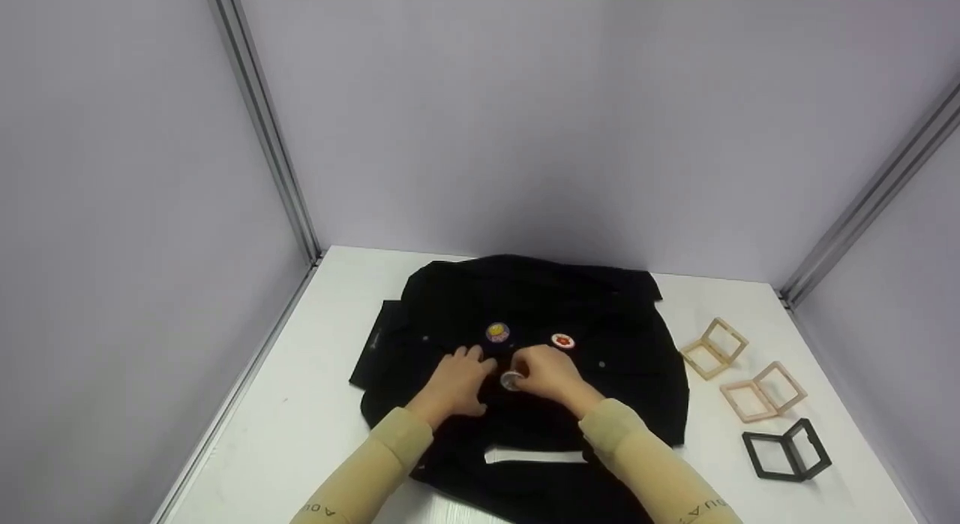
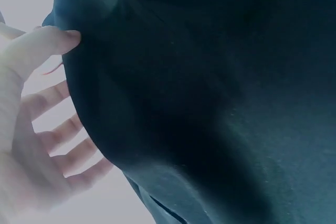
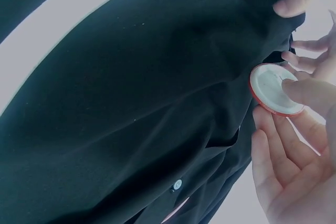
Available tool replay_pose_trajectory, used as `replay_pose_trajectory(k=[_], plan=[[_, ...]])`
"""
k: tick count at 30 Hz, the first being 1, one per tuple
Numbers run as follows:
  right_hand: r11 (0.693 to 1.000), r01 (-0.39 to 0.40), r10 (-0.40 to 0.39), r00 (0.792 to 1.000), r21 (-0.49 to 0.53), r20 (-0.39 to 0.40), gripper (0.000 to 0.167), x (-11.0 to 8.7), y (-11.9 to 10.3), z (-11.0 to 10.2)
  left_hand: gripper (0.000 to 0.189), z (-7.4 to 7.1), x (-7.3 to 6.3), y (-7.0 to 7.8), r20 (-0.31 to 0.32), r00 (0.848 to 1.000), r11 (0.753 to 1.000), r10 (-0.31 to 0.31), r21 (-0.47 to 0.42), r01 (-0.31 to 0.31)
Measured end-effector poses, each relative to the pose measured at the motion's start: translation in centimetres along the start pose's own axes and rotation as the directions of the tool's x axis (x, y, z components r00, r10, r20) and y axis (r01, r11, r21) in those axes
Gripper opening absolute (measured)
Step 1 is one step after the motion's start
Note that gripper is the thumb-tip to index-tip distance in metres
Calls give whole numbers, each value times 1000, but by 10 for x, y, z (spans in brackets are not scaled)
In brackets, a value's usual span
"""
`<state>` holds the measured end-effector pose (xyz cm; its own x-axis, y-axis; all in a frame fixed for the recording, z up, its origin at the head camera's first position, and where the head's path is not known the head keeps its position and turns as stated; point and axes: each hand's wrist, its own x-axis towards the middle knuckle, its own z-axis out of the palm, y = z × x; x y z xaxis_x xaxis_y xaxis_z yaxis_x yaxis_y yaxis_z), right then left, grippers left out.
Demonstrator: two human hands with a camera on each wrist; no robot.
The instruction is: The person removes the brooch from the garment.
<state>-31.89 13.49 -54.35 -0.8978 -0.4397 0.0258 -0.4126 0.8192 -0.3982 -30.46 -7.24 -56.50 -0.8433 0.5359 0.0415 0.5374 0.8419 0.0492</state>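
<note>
A black buttoned garment [image 1: 517, 299] lies spread on the white table. My right hand [image 1: 547, 371] pinches a round pin badge [image 3: 270, 88] between thumb and fingers. Its pale back, with a red rim, faces the right wrist camera. Beside it, my left hand [image 1: 456, 381] rests on the garment with fingers spread. In the left wrist view, the left thumb [image 2: 63, 41] touches the dark cloth, and the fingertips are hidden behind the cloth's edge. Two other badges sit on the garment above the hands: a purple-and-yellow badge [image 1: 497, 332] and a white badge with a red figure [image 1: 562, 341].
On the right of the table [image 1: 300, 404] stand a yellowish hinged frame [image 1: 706, 356], a pinkish hinged frame [image 1: 752, 401] and a black hinged frame [image 1: 780, 477], each opened. Pale panels enclose the back and sides. A white strip [image 1: 534, 456] shows through a gap in the garment.
</note>
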Motion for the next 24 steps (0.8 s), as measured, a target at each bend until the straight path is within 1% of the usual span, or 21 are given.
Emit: replay_pose_trajectory(k=[4, 8, 11, 17, 21, 24], plan=[[1000, 2, -2, 1000, -5, -2, 12, -2, 3, -1, 76, 5, -4, -2, 32, 999, 999, -31, -8, 31], [1000, 1, -1, 1000, -9, -14, 13, -5, 6, -2, 81, 8, -7, -5, 63, 996, 998, -58, -31, 60], [1000, 1, -1, 1000, -14, -31, 13, -8, 9, -2, 82, 9, -9, -8, 82, 994, 996, -71, -43, 75], [1000, 4, -6, 998, -29, -60, 12, -12, 17, -3, 81, 7, -13, -11, 130, 988, 994, -88, -55, 96], [1000, -8, 6, 998, -28, -60, 12, -15, 20, -4, 78, 5, -17, -15, 133, 987, 992, -95, -68, 105], [999, -20, 18, 998, -29, -57, 12, -17, 23, -4, 75, 6, -20, -20, 130, 986, 991, -103, -77, 113]])
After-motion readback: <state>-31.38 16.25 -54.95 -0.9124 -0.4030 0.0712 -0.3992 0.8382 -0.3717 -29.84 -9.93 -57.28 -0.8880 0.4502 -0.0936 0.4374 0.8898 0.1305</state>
